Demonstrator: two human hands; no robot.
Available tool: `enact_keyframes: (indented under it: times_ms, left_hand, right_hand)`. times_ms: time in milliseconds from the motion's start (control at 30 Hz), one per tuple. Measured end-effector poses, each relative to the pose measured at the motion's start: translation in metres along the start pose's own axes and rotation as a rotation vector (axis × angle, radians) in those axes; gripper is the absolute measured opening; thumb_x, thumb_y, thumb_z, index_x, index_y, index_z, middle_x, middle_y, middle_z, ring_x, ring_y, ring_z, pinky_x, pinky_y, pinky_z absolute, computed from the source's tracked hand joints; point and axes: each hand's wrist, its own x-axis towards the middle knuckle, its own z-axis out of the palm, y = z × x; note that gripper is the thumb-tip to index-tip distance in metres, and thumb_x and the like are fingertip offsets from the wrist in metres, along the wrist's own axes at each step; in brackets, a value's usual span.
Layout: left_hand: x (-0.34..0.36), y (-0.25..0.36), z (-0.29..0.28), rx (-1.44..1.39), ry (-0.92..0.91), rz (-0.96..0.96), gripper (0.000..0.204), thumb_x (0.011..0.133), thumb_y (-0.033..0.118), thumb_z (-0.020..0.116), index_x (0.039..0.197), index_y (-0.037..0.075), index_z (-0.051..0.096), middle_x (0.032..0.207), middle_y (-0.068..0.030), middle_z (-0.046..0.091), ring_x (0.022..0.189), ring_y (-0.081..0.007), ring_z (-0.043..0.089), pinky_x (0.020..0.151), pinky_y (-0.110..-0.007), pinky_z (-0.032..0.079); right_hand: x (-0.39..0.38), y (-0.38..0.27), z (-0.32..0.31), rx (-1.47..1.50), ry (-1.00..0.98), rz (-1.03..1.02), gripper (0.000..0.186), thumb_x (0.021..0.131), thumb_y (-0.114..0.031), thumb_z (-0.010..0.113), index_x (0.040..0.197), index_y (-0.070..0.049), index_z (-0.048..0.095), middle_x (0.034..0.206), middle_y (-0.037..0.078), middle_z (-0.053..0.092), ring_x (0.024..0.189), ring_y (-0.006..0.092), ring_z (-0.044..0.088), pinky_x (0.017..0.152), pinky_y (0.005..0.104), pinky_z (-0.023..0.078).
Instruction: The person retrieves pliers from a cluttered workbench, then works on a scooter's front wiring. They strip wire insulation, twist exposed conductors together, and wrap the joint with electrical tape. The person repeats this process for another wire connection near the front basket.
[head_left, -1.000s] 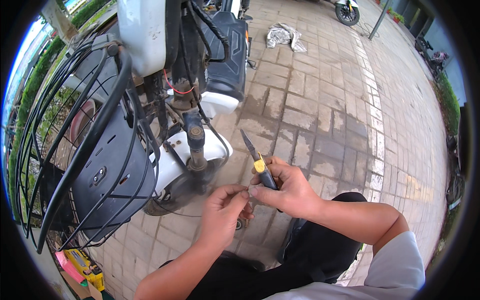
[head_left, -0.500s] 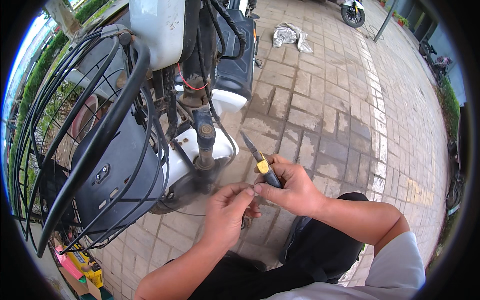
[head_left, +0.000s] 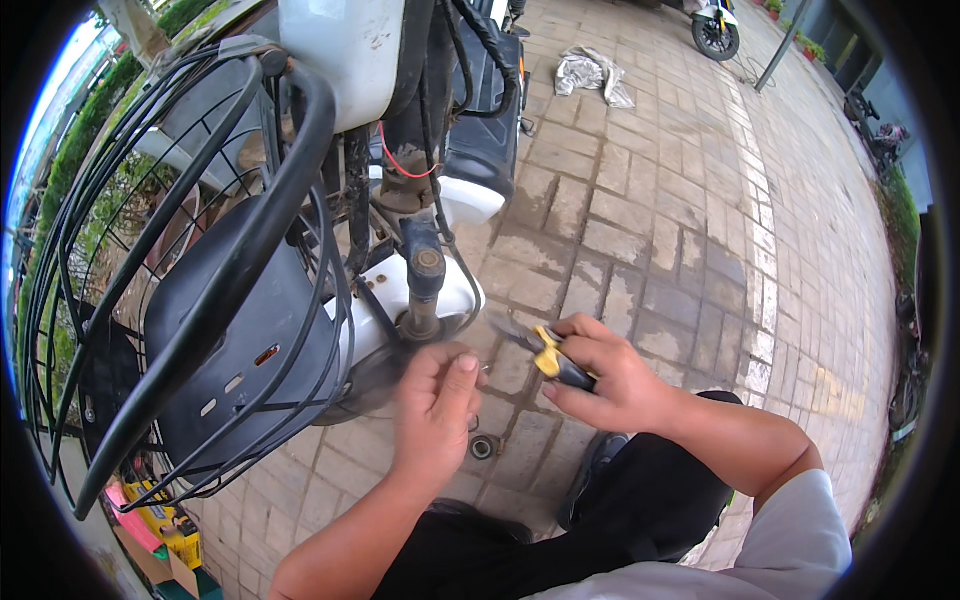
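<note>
My right hand (head_left: pixel 620 385) is closed around pliers (head_left: pixel 549 362) with yellow-and-black handles. Their slim dark jaws point up and left, smeared by motion. To the left, my left hand (head_left: pixel 437 405) is closed with its thumb on top. A tiny shiny bit shows at its fingertips, too small to name. Just beyond that hand stands the scooter's front fork leg (head_left: pixel 424 275), beside a white fender (head_left: pixel 388 290). The part of the wheel near my left hand is blurred. A red wire (head_left: pixel 403 168) hangs across the steering column.
A black wire basket (head_left: pixel 215 330) on the scooter fills the left side. A round metal ring (head_left: pixel 483 446) lies on the paving between my feet. Farther off lie a grey rag (head_left: pixel 592 76) and another scooter's wheel (head_left: pixel 716 37). A yellow box (head_left: pixel 168 525) sits at lower left.
My hands, together at the fingertips before, are now apart. The right has moved slightly right with the pliers, which tilt further left. The left has drawn left. The ring on the ground is now uncovered.
</note>
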Motion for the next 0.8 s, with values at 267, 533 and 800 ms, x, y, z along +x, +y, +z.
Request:
enact_keyframes:
  times_ms: [267, 533, 800]
  left_hand:
    - [0.004, -0.006, 0.001, 0.178, 0.087, 0.095, 0.003, 0.096, 0.004, 0.057, 0.097, 0.003, 0.059, 0.071, 0.0028, 0.048, 0.058, -0.0037, 0.036, 0.052, -0.021, 0.03]
    - [0.0, -0.005, 0.005, 0.106, 0.051, 0.064, 0.011, 0.096, 0.01, 0.063, 0.101, 0.0, 0.062, 0.078, 0.0034, 0.059, 0.065, 0.0, 0.046, 0.053, -0.019, 0.034]
    - [-0.001, -0.004, 0.007, 0.133, 0.054, 0.054, 0.01, 0.097, 0.006, 0.06, 0.103, -0.002, 0.061, 0.08, -0.0054, 0.061, 0.062, -0.0067, 0.047, 0.056, -0.023, 0.039]
  right_hand:
    - [-0.019, -0.002, -0.003, -0.349, -0.022, -0.038, 0.028, 0.07, -0.01, 0.077, 0.095, -0.001, 0.068, 0.114, 0.016, 0.055, 0.098, 0.0337, 0.056, 0.083, 0.0422, 0.049]
    - [-0.015, -0.004, -0.004, -0.387, -0.006, -0.078, 0.03, 0.067, -0.009, 0.076, 0.094, -0.001, 0.068, 0.116, 0.015, 0.054, 0.099, 0.0322, 0.055, 0.084, 0.0414, 0.047]
    - [-0.013, -0.004, -0.004, -0.447, -0.027, -0.088, 0.031, 0.064, -0.009, 0.077, 0.092, 0.0, 0.066, 0.112, 0.014, 0.055, 0.097, 0.0316, 0.055, 0.083, 0.0408, 0.048]
